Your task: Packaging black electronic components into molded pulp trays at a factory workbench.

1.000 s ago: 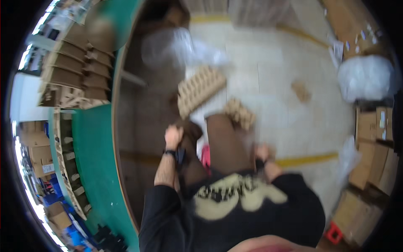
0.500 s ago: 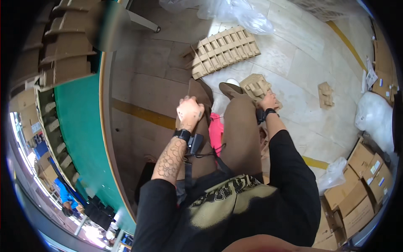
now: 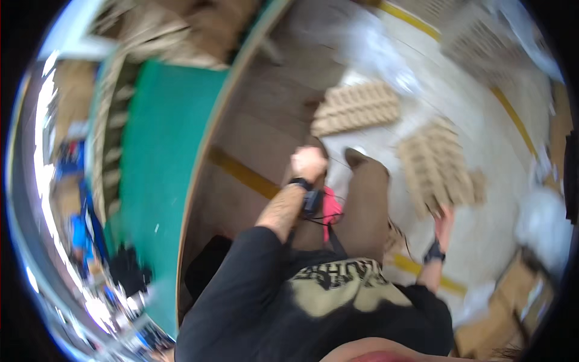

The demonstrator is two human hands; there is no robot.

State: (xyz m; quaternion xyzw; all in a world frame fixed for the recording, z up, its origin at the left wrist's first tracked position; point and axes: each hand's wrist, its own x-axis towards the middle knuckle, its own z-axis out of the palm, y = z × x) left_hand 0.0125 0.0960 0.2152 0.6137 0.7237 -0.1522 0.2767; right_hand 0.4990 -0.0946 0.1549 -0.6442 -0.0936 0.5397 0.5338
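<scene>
My right hand (image 3: pixel 444 218) grips the near edge of a brown cardboard divider grid (image 3: pixel 435 160), which is spread out to the right of my knees. Motion smears its cells. My left hand (image 3: pixel 309 163) is a fist resting on my left knee, with nothing visible in it. A second cardboard divider grid (image 3: pixel 357 107) lies on the floor beyond my feet, standing open in rows of cells. Partly behind the held grid, a small cardboard piece (image 3: pixel 480 187) shows at its right side.
To my left runs a green-topped table (image 3: pixel 163 151) with a wooden edge and cardboard at its far end. Clear plastic wrap (image 3: pixel 386 54) lies ahead on the floor. A grey crate (image 3: pixel 482 51) stands at the far right; a white plastic bag (image 3: pixel 546 211) and cardboard boxes (image 3: pixel 506 308) are nearer.
My right hand has moved right and outward with the cardboard divider, which was compact beside my knee and is now spread wide. My left fist stays on the knee. The whole view has turned.
</scene>
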